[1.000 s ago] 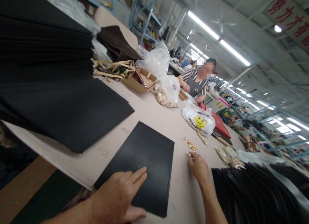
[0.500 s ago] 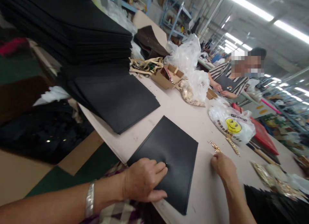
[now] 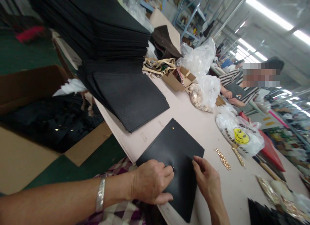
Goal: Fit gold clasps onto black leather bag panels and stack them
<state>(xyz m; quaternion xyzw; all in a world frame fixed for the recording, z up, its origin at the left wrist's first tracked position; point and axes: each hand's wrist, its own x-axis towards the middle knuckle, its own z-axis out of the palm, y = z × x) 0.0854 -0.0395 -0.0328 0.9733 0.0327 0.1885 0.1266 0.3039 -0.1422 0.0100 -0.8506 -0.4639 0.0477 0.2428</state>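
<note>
Far left of the black panel [image 3: 176, 147], down off the tabletop [image 3: 193, 121], an open cardboard box [image 3: 21, 160] holds dark pieces, probably low so that pieces can be dropped in. Left of and beyond the panel rises a tall stack of black sheets [image 3: 97, 27]. Its lowest sheets are fanned out toward the panel, likely so that 1 can be slid off at a time.

The left hand [image 3: 151, 181], a silver bracelet [image 3: 99, 194] on its wrist, rests on the panel's near left part. Its fingers are curled, with the tips pressed at a small gold stud [image 3: 172, 168], seemingly to pin the sheet flat. A 2nd stud [image 3: 172, 128] sits at the panel's far corner.

The panel lies flat at the tabletop's near edge, 1 corner overhanging. The right hand [image 3: 207, 178] is on the panel's right side, thumb and forefinger pinched together. What they hold is too small to tell.

Just right of the panel lie gold chain pieces [image 3: 222, 159], within easy reach. Beyond them is a smiley-face bag [image 3: 239, 134]. Farther back, a co-worker's striped sleeve [image 3: 232, 79] shows.
</note>
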